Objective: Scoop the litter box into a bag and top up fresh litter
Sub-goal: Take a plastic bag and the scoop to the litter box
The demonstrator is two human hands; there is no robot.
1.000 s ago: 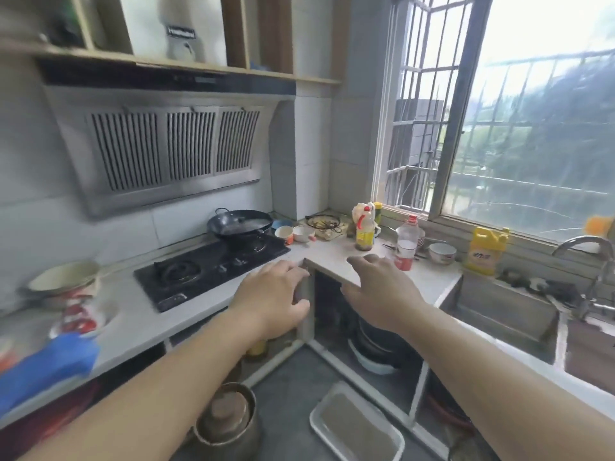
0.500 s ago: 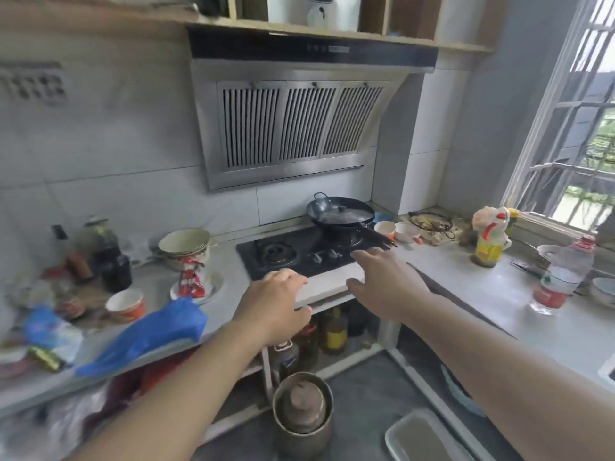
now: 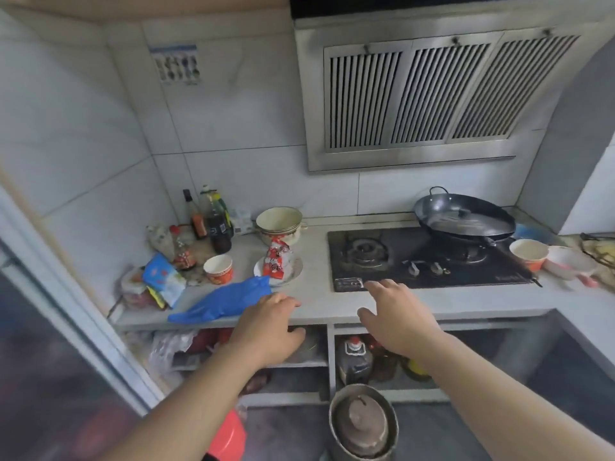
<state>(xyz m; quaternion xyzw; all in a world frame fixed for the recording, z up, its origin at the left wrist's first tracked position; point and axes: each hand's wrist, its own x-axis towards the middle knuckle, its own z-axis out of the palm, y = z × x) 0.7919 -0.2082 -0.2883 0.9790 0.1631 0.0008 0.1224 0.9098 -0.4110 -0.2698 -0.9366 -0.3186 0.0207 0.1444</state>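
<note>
Above the counter's edge, empty hands

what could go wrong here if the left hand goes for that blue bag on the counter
1. The blue bag lies against a plate holding a red packet; pulling it may drag or tip them.
2. A paper cup and bottles crowd close behind; the left hand could knock them.
3. The right hand hovers near the stove knobs.

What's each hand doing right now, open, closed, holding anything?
Left hand: open, fingers loosely curled, holding nothing, next to the blue bag at the counter edge.
Right hand: open, fingers spread, holding nothing, over the counter edge.
</note>
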